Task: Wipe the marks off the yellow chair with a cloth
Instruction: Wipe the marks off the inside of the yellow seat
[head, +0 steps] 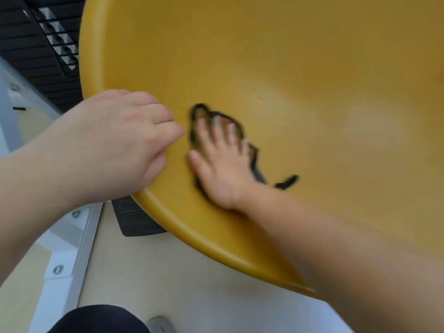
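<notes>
The yellow chair (300,68) fills most of the view, its curved seat tilted toward me. My left hand (115,138) is closed around the seat's left rim, fingers curled over the edge. My right hand (221,164) lies flat on the seat with its fingers spread, pressing down a thin yellowish cloth (200,112) with a dark border. The cloth is mostly hidden under the hand, and a dark corner of it (287,182) sticks out to the right. The right hand and cloth are blurred. I can make out no separate marks on the seat.
A white metal frame (69,236) with screws runs down the left side. A black ribbed part (137,219) shows under the seat's rim, and a black grille (55,39) sits at the top left. My dark-clothed knee (96,318) and a shoe (159,325) are on the pale floor.
</notes>
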`<move>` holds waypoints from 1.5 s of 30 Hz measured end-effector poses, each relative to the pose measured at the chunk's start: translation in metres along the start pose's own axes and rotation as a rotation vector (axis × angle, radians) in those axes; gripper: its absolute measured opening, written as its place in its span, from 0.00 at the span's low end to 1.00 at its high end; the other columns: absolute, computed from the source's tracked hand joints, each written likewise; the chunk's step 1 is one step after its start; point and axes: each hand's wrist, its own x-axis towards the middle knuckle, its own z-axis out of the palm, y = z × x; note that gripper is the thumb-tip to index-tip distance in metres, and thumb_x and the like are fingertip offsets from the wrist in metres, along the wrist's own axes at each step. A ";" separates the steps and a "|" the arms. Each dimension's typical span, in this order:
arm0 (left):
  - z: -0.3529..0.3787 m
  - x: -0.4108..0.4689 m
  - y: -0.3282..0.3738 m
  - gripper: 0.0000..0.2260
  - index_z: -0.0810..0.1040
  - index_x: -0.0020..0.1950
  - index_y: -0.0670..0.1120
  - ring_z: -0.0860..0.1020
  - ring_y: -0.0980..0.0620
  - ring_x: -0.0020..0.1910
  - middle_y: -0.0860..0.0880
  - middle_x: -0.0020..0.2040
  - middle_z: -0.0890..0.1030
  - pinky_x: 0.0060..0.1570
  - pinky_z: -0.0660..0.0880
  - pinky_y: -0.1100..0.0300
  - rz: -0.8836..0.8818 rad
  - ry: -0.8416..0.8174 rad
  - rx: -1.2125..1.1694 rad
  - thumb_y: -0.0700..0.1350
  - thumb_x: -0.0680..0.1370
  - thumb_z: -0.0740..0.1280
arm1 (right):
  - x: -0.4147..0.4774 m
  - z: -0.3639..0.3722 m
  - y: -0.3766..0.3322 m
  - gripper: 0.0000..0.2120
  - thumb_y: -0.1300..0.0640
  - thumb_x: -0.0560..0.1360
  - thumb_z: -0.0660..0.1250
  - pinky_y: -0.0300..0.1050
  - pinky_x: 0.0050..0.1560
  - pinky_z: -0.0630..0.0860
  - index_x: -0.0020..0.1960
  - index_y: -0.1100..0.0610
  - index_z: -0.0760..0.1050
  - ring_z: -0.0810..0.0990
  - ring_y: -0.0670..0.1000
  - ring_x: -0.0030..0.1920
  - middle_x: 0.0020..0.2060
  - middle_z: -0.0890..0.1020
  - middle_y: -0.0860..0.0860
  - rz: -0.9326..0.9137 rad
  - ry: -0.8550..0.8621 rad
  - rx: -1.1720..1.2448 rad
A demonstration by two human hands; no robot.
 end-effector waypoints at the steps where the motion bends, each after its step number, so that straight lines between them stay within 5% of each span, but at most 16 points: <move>1: -0.001 0.006 0.002 0.18 0.82 0.57 0.41 0.80 0.36 0.51 0.41 0.52 0.83 0.47 0.76 0.40 -0.003 0.014 -0.017 0.47 0.76 0.58 | -0.022 0.001 -0.016 0.31 0.37 0.83 0.43 0.62 0.77 0.33 0.81 0.41 0.36 0.32 0.56 0.80 0.81 0.35 0.47 -0.130 -0.054 0.067; 3: 0.000 0.023 0.011 0.20 0.79 0.62 0.43 0.80 0.35 0.51 0.41 0.56 0.82 0.43 0.77 0.40 -0.017 -0.017 -0.034 0.49 0.76 0.57 | -0.068 -0.007 -0.008 0.28 0.38 0.84 0.44 0.53 0.76 0.27 0.80 0.38 0.37 0.28 0.50 0.79 0.80 0.34 0.43 -0.301 -0.183 0.110; 6: -0.002 0.062 0.043 0.26 0.73 0.71 0.50 0.79 0.38 0.54 0.44 0.59 0.80 0.45 0.78 0.44 -0.005 -0.183 0.015 0.56 0.76 0.54 | -0.124 -0.031 0.066 0.27 0.36 0.84 0.44 0.49 0.75 0.26 0.80 0.34 0.38 0.26 0.45 0.77 0.79 0.33 0.38 -0.244 -0.323 -0.068; 10: -0.002 0.121 0.093 0.30 0.55 0.78 0.59 0.72 0.48 0.67 0.53 0.70 0.70 0.58 0.75 0.52 0.091 -0.301 0.025 0.67 0.78 0.52 | -0.173 -0.098 0.207 0.29 0.29 0.77 0.31 0.56 0.79 0.34 0.76 0.30 0.31 0.26 0.47 0.77 0.79 0.31 0.39 0.113 -0.355 -0.473; 13: 0.007 0.155 0.124 0.32 0.55 0.79 0.58 0.70 0.47 0.69 0.51 0.72 0.68 0.61 0.73 0.51 0.116 -0.386 -0.082 0.67 0.79 0.57 | -0.191 -0.185 0.305 0.38 0.26 0.69 0.22 0.61 0.79 0.37 0.78 0.34 0.30 0.30 0.52 0.79 0.80 0.34 0.44 0.520 -0.167 -0.719; 18: 0.028 0.204 0.160 0.33 0.58 0.79 0.56 0.68 0.45 0.71 0.48 0.75 0.66 0.65 0.73 0.48 0.057 -0.460 -0.184 0.68 0.78 0.60 | -0.158 -0.217 0.338 0.36 0.30 0.77 0.32 0.68 0.76 0.35 0.82 0.41 0.37 0.33 0.59 0.80 0.81 0.36 0.49 0.804 0.016 -0.845; 20: 0.033 0.225 0.169 0.35 0.60 0.79 0.54 0.68 0.43 0.71 0.47 0.75 0.65 0.66 0.72 0.46 0.009 -0.489 -0.220 0.69 0.76 0.61 | -0.142 -0.182 0.313 0.34 0.31 0.79 0.35 0.68 0.76 0.34 0.82 0.42 0.37 0.32 0.60 0.80 0.81 0.36 0.50 0.750 -0.016 -0.696; 25: 0.039 0.273 0.192 0.53 0.54 0.82 0.53 0.61 0.39 0.76 0.45 0.82 0.52 0.70 0.69 0.39 -0.045 -0.566 -0.318 0.76 0.64 0.69 | -0.207 -0.110 0.215 0.31 0.32 0.82 0.43 0.58 0.75 0.27 0.80 0.37 0.36 0.25 0.53 0.77 0.80 0.33 0.43 0.168 -0.398 -0.404; 29: 0.048 0.296 0.209 0.67 0.40 0.82 0.56 0.45 0.37 0.81 0.48 0.81 0.32 0.70 0.64 0.29 -0.076 -0.692 -0.328 0.75 0.56 0.76 | -0.268 -0.170 0.245 0.31 0.26 0.78 0.40 0.55 0.75 0.26 0.77 0.29 0.33 0.23 0.48 0.76 0.77 0.29 0.37 0.238 -0.534 -0.496; 34: 0.057 0.306 0.218 0.70 0.38 0.82 0.57 0.42 0.37 0.80 0.48 0.81 0.32 0.68 0.68 0.31 -0.077 -0.722 -0.329 0.74 0.53 0.78 | -0.248 -0.323 0.364 0.38 0.23 0.74 0.34 0.66 0.77 0.34 0.80 0.34 0.41 0.36 0.57 0.81 0.82 0.41 0.47 0.456 -0.225 -1.260; 37: 0.061 0.306 0.223 0.70 0.37 0.82 0.55 0.44 0.37 0.80 0.47 0.81 0.33 0.68 0.69 0.34 -0.049 -0.702 -0.289 0.77 0.53 0.75 | -0.185 -0.384 0.388 0.41 0.24 0.72 0.30 0.71 0.74 0.32 0.82 0.39 0.42 0.36 0.62 0.81 0.82 0.40 0.50 0.646 0.000 -1.477; 42: 0.065 0.309 0.225 0.71 0.38 0.82 0.55 0.46 0.37 0.78 0.46 0.81 0.34 0.67 0.71 0.37 -0.019 -0.684 -0.262 0.78 0.52 0.73 | -0.083 -0.292 0.388 0.39 0.28 0.77 0.37 0.70 0.74 0.32 0.82 0.45 0.37 0.30 0.64 0.79 0.80 0.33 0.55 0.706 0.375 -0.966; 45: 0.065 0.308 0.219 0.69 0.42 0.82 0.55 0.50 0.39 0.77 0.46 0.81 0.40 0.67 0.70 0.39 0.033 -0.641 -0.219 0.81 0.51 0.70 | -0.054 -0.212 0.360 0.36 0.29 0.79 0.37 0.68 0.74 0.31 0.81 0.43 0.34 0.27 0.61 0.78 0.80 0.31 0.52 0.572 0.261 -0.698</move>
